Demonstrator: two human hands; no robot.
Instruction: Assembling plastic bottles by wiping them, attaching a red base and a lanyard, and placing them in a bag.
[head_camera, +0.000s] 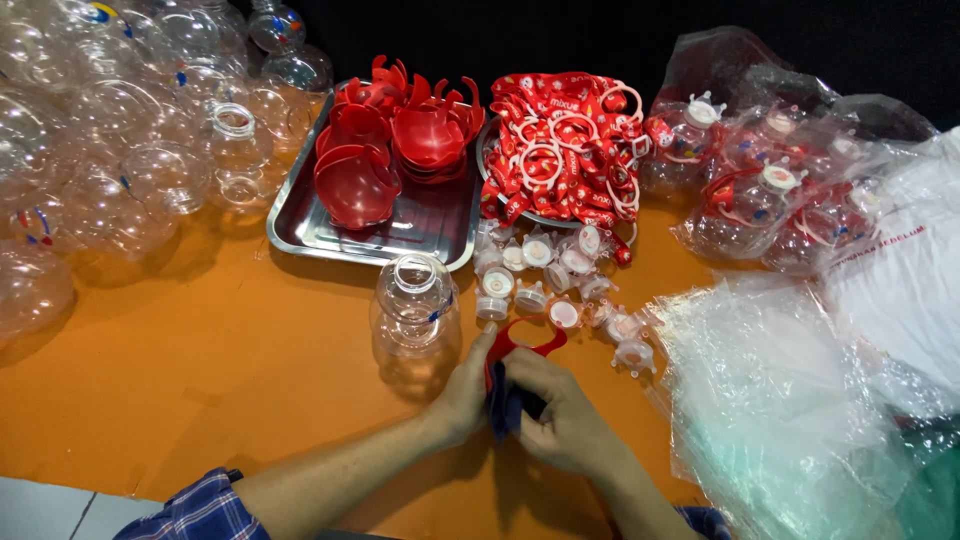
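My left hand and my right hand meet low in the middle of the orange table. Together they grip a red plastic piece with a curved top edge; its lower part looks dark between my fingers. A clear round-bodied bottle with an open neck stands upright just left of my left hand. A cluster of small clear caps with white and pink centres lies right behind my hands.
A steel tray holds several red cup-shaped pieces. Beside it a round dish carries red straps with white rings. Clear empty bottles crowd the left. Bagged finished bottles and loose clear plastic bags fill the right.
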